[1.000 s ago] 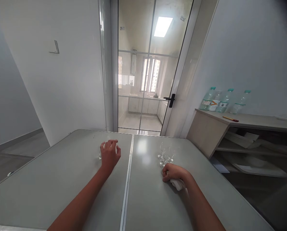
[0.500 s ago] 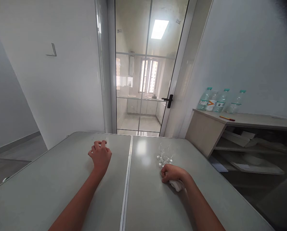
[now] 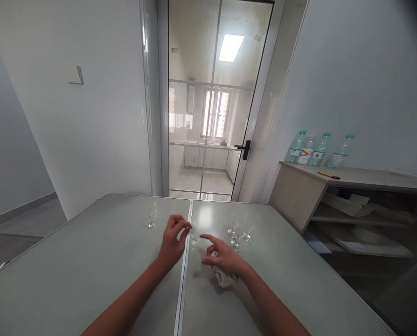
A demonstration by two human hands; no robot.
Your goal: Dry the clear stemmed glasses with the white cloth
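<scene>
My left hand (image 3: 174, 239) is closed in a pinch at the upper part of a small clear stemmed glass (image 3: 195, 240), which is blurred and hard to see against the table. Just to its right, my right hand (image 3: 224, 256) has its index finger stretched toward that glass. The other fingers of this hand curl around a crumpled white cloth (image 3: 224, 278), partly hidden under the palm. One more stemmed glass (image 3: 150, 224) stands upright to the left. Beyond my right hand, a cluster of similar glasses (image 3: 236, 243) stands upright.
A pale table (image 3: 89, 261) with a metal seam (image 3: 181, 298) lies beneath my hands. On the right, a shelf cabinet (image 3: 295, 196) carries several plastic bottles (image 3: 319, 151) and a yellow-red pen-like object (image 3: 329, 175). Behind the table is a glass door (image 3: 243, 149).
My left hand has moved right, away from the left glass, to the seam. My right hand has moved left with the cloth, away from the cluster. A glass now shows between them.
</scene>
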